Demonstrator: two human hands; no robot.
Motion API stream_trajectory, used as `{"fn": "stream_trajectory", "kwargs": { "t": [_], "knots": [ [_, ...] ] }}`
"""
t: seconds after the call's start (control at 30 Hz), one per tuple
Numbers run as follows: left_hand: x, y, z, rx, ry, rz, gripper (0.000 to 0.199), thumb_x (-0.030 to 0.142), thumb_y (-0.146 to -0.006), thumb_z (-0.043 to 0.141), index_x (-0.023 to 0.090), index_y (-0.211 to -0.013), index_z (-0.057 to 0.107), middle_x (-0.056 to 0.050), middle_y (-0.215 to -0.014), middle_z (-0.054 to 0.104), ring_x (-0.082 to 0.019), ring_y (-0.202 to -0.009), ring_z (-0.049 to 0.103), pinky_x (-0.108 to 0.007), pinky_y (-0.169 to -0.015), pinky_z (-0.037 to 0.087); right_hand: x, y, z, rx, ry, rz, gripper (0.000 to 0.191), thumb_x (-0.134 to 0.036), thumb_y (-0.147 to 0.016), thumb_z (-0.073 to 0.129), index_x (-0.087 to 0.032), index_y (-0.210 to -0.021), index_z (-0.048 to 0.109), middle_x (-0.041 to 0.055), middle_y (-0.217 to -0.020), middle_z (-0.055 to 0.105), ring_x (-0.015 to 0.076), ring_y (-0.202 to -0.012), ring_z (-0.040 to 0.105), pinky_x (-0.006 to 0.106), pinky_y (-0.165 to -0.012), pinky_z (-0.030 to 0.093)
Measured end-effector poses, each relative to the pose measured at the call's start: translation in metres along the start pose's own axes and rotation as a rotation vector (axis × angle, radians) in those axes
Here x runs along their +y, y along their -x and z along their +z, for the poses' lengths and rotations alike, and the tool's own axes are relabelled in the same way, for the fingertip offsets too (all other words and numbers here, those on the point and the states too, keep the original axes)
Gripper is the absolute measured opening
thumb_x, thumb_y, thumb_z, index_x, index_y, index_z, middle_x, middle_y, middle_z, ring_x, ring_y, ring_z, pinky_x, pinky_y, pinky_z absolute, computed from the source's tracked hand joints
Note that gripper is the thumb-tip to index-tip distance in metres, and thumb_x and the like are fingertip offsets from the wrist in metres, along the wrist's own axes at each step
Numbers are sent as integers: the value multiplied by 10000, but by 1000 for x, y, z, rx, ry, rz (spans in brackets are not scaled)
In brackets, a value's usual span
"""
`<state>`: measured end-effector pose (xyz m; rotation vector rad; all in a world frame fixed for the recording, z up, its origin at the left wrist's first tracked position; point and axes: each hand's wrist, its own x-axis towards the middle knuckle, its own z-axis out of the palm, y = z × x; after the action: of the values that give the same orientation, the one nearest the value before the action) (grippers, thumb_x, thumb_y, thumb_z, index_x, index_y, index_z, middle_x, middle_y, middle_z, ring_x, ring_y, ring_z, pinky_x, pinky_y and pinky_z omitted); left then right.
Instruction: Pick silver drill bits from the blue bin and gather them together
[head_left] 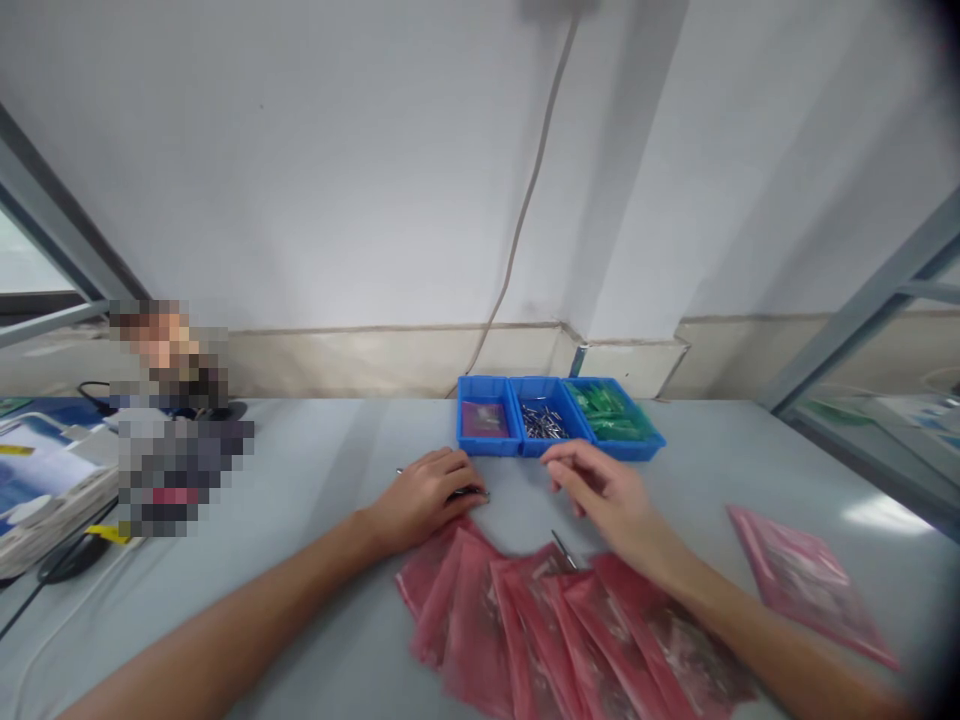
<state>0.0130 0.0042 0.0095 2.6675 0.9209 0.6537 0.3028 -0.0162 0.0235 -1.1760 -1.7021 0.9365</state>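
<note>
My left hand [424, 497] rests on the grey table, fingers curled over a small dark metal part [471, 491] just in front of the blue bins. My right hand [600, 492] hovers palm down beside it, fingers loosely bent, holding nothing that I can see. Under both wrists lies a fan of several pink plastic bags [540, 630]. A thin metal pin [564, 551] lies on the bags near my right wrist. Three blue bins stand behind my hands: the left bin [484, 420] holds pink bags, the middle bin [544, 421] metal pins, the right bin [615, 415] green parts.
A separate pink bag [810, 580] lies at the right. A stack of papers and booklets [45, 480] and black cables [67, 555] sit at the left, beside a blurred-out person. A grey wall with a hanging cable [525, 210] rises behind the table.
</note>
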Motion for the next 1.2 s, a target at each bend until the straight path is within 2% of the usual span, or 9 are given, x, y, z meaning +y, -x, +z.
{"fn": "stream_trajectory", "kwargs": {
  "t": [0.07, 0.13, 0.23, 0.5, 0.7, 0.93, 1.2],
  "knots": [
    [1, 0, -1, 0, -2, 6, 189, 308, -1103, 556, 227, -1151, 721, -61, -1123, 675, -211, -1055, 634, -338, -952, 508, -1, 5, 2, -128, 174, -132, 241, -451, -1062, 587, -278, -1029, 752, 46, -962, 709, 231, -857, 660, 351, -744, 546],
    [2, 0, -2, 0, -11, 7, 199, 309, -1102, 557, 239, -1153, 736, -63, -1136, 665, -211, -1056, 633, -340, -952, 509, -4, 8, 3, -265, 279, -252, 224, -379, -1079, 574, -286, -1041, 774, 65, -1105, 708, 264, -1052, 656, 406, -944, 530],
    [2, -1, -2, 3, -24, 12, 210, 317, -1099, 562, 248, -1147, 754, -64, -1132, 663, -211, -1045, 635, -341, -939, 512, -8, 11, 4, -399, 374, -322, 224, -332, -1095, 560, -308, -1130, 780, 69, -1262, 673, 272, -1210, 606, 443, -1079, 465],
    [-1, -2, 2, 47, 8, 65, 191, 258, -1101, 555, 200, -1148, 731, -58, -1091, 719, -207, -1032, 644, -335, -948, 520, -9, 9, 3, -474, 489, -327, 285, -359, -1107, 550, -342, -1317, 742, 68, -1448, 621, 289, -1357, 518, 494, -1163, 389],
    [-1, -1, 3, 62, 35, 104, 173, 198, -1104, 535, 199, -1183, 689, -42, -1138, 739, -199, -1048, 653, -350, -988, 502, -6, 10, 4, -474, 504, -326, 317, -367, -1113, 529, -353, -1359, 727, 59, -1487, 617, 304, -1359, 503, 519, -1160, 392],
    [0, -1, 3, 56, 11, 54, 148, 229, -1106, 540, 205, -1167, 672, -47, -1113, 730, -212, -1046, 650, -365, -972, 502, -6, 10, 6, -487, 477, -321, 337, -352, -1114, 528, -349, -1403, 702, 28, -1477, 649, 280, -1327, 494, 483, -1145, 423],
    [-4, 0, 6, 67, -86, -23, 169, 314, -1087, 590, 212, -1179, 688, -72, -1177, 692, -236, -1083, 639, -408, -1002, 487, -10, 10, 6, -482, 452, -324, 337, -356, -1112, 531, -327, -1404, 697, 41, -1457, 666, 284, -1318, 502, 486, -1148, 421]
  ]
}}
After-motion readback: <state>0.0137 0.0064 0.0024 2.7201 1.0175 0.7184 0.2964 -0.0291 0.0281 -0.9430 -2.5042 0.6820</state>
